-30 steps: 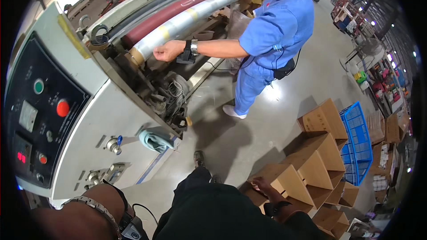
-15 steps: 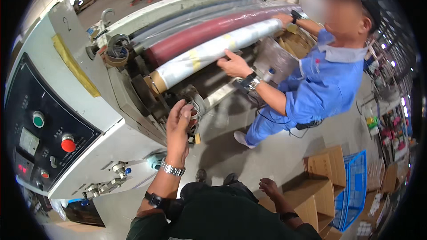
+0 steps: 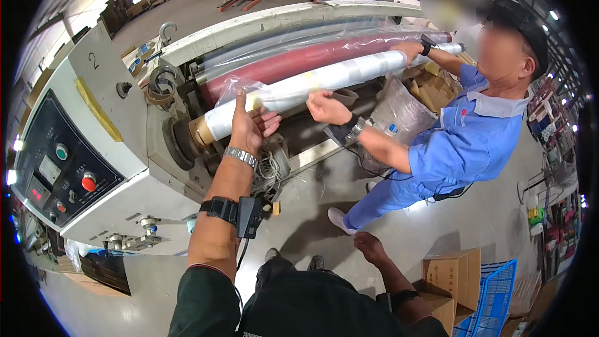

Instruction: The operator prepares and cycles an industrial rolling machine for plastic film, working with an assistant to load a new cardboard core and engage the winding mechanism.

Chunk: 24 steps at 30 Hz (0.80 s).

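Observation:
My left hand (image 3: 253,126) reaches over the near end of a long white film-wrapped roll (image 3: 287,95), its fingers apart and palm partly turned up. Loose clear film (image 3: 234,89) bunches right by its raised finger; whether they touch I cannot tell. The roll's brown cardboard core (image 3: 201,131) sticks out at the machine's left side. My right hand (image 3: 370,248) hangs low over the floor, away from the machine; it is blurred, and nothing shows in it. Across from me, a co-worker in blue rests one hand (image 3: 409,51) on the roll and holds the other (image 3: 329,108) just before it.
A dark red roller (image 3: 281,56) lies behind the white roll. At left stands the machine's control panel (image 3: 65,165) with a red button. Cardboard boxes (image 3: 450,278) and a blue crate (image 3: 493,299) stand low right. A plastic bag (image 3: 396,112) hangs near the co-worker.
My left hand has moved up and forward onto the roll's near end, its fingers spreading. Loose film has risen beside it. My right hand has shifted slightly up. The co-worker's nearer hand has curled.

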### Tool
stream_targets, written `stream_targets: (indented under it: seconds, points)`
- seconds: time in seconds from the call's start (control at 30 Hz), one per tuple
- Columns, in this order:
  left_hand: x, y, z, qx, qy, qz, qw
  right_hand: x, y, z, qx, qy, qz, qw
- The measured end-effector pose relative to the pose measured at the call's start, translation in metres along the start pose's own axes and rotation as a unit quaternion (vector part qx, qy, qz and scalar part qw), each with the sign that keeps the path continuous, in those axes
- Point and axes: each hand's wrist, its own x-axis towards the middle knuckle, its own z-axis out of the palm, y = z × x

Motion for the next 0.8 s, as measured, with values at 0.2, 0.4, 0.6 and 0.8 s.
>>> stream_targets:
  seconds: [0.2,0.4,0.6,0.8]
  points:
    - [0.01,-0.002,0.032,0.035,-0.017,-0.027,0.999,0.026,0.065,-0.015,-0.122,0.023,-0.181,0.976]
    - [0.043,0.01,0.028,0.056,-0.002,-0.001,0.998,0.09,-0.001,-0.023,-0.01,0.009,-0.066,0.998]
    - [0.035,-0.007,0.033,0.022,-0.003,0.055,0.998,0.171,-0.062,-0.046,0.165,-0.014,-0.061,0.984]
    - [0.013,-0.03,0.018,0.052,0.008,0.165,0.985,0.234,-0.23,-0.055,0.367,-0.092,-0.008,0.926]
